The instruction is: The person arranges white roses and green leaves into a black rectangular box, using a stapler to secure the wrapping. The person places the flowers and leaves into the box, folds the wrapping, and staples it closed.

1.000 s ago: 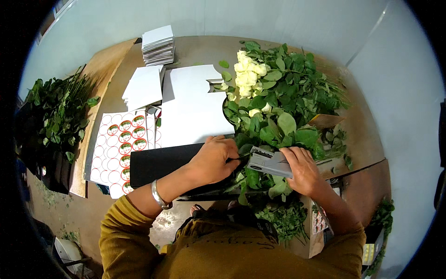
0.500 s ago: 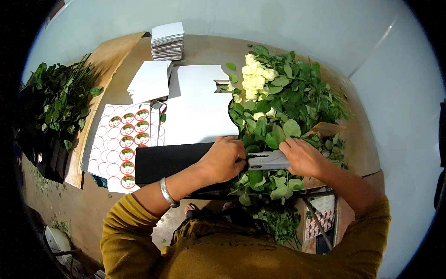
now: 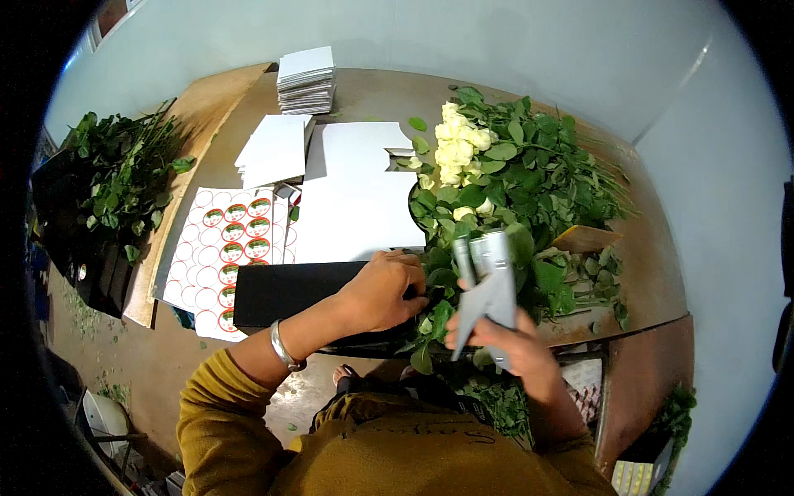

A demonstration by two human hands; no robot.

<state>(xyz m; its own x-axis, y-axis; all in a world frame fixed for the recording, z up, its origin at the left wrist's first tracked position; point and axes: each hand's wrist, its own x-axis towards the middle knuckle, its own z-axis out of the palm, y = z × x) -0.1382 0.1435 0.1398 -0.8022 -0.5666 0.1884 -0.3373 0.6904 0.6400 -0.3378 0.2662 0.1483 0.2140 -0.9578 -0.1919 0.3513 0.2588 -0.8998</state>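
A grey plier-type stapler (image 3: 495,289) is in my right hand (image 3: 513,337); its jaws point away from me, over the rose leaves. My left hand (image 3: 383,289) is curled round the right end of a long black wrapper (image 3: 302,295), which looks like folded card or paper at the near table edge. Green rose leaves (image 3: 441,318) stick out beside the left fingers; whether they belong to the wrapped bunch cannot be told. A white card sheet (image 3: 356,198) with a notched right side lies just beyond the black wrapper.
Cream roses (image 3: 457,149) with long leafy stems lie at the right. Label sheets (image 3: 211,256) with round stickers, white cards (image 3: 273,149) and a taller card stack (image 3: 306,81) are on the left. Dark-wrapped stems (image 3: 116,182) stand at far left. A pale wall (image 3: 538,50) closes the back.
My right hand has drawn the stapler back from the wrapper's end and swung it upright, nearer to me. The left hand stays on the wrapper.
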